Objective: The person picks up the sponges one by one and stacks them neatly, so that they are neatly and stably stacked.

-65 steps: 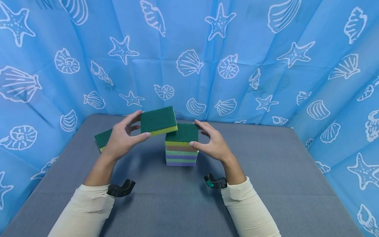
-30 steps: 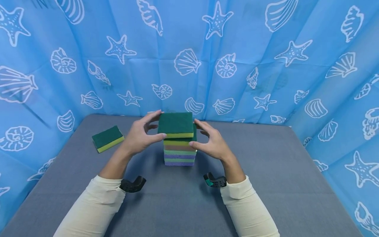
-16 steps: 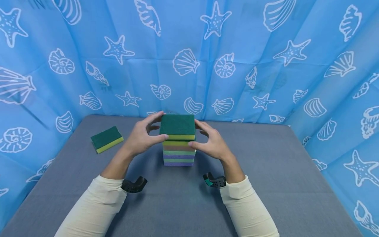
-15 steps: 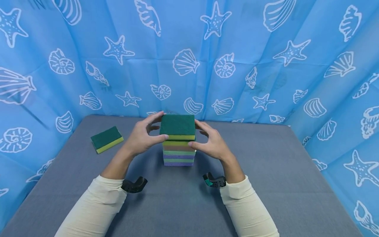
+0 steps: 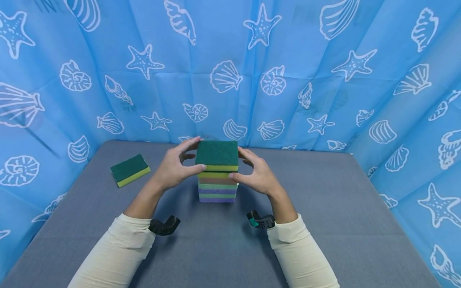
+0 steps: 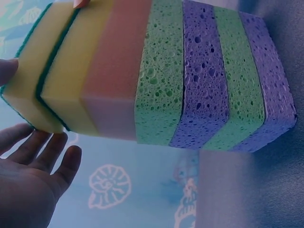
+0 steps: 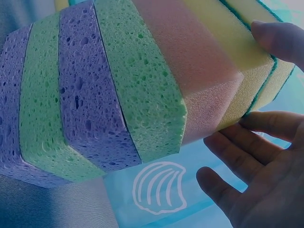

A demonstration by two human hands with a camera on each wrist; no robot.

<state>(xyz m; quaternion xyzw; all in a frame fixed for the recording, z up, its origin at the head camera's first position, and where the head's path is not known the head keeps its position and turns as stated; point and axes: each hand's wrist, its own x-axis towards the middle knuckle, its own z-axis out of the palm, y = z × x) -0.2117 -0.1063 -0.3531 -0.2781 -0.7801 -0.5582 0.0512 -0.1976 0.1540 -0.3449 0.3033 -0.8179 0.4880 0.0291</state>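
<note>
Nearby, spare sponge [image 5: 130, 170] left of stack [image 5: 217, 186]

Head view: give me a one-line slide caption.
Left hand grips the top sponge on the sponge stack; right hand touches the stack's side.

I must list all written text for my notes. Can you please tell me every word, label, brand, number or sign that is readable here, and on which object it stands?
None can be read. The stack of sponges, the single sponge on the grey table and the blue cloth carry no writing; the cloth shows only white shell and starfish drawings.
</note>
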